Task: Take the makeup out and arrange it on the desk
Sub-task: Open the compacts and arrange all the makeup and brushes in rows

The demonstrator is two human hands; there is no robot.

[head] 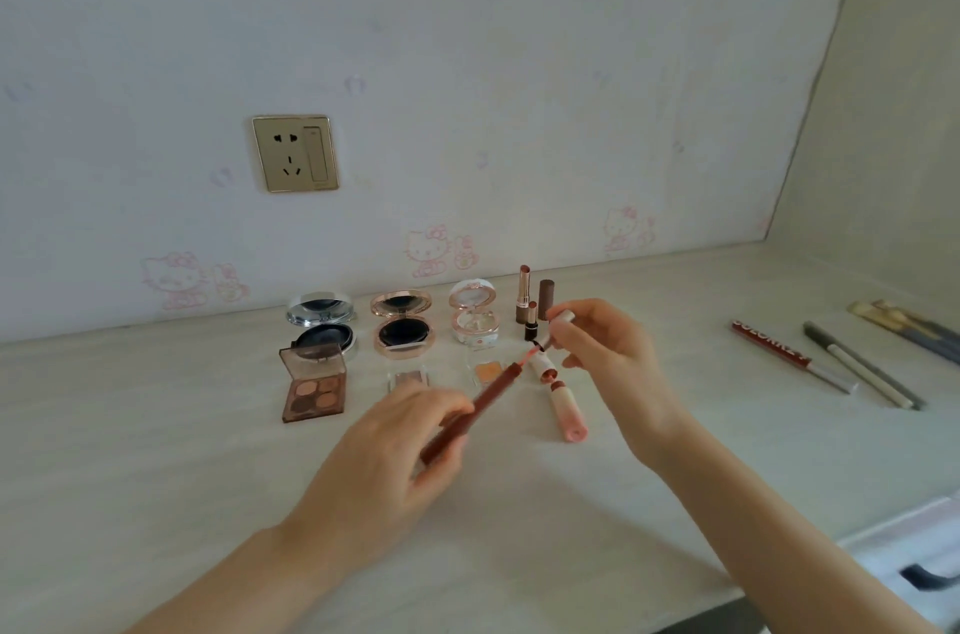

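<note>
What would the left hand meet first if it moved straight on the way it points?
Probably the wand in the right hand; the tube in the left hand aims at it, depth uncertain.

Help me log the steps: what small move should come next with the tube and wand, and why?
Probably lay the brown tube, held by the left hand, beside the pink gloss, then its wand cap from the right hand: the compacts and lipsticks already stand open, and the pink gloss lies uncapped.

Forearms (779,529) bare; left hand (395,446), right hand (608,353) slender; nails probably short
</note>
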